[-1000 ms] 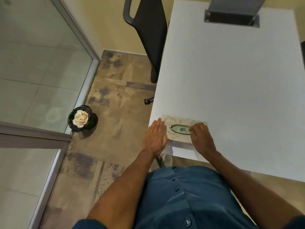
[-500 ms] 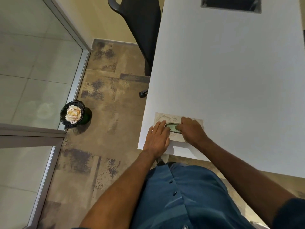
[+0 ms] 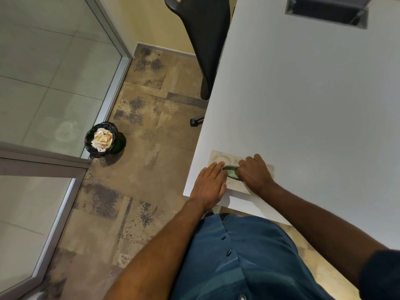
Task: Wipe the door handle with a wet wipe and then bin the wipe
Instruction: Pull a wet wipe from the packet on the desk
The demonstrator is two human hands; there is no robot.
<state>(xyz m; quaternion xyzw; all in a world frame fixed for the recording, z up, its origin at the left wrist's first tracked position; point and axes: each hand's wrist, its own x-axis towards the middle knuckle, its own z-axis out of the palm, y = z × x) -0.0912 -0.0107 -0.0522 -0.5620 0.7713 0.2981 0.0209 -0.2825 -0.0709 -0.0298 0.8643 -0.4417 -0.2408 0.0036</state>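
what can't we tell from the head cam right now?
- Wipe pack: both hands cover most of it; print too small to read.
- Right hand: fingers curl over the oval lid; whether they hold the lid or a wipe is hidden.
- Door handle: not in the head view.
- Bin: crumpled paper hides what lies beneath.
- Chair: cut off by the top edge and the table.

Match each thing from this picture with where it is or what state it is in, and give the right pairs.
Things:
1. wipes pack
2. bin
3. office chair
4. left hand

Places or states:
A. on the floor by the glass partition, holding crumpled paper
B. lying flat on one end of the pack
C. at the near corner of the white table
D. pushed against the table's far left edge

Pairs: 1-C, 2-A, 3-D, 4-B
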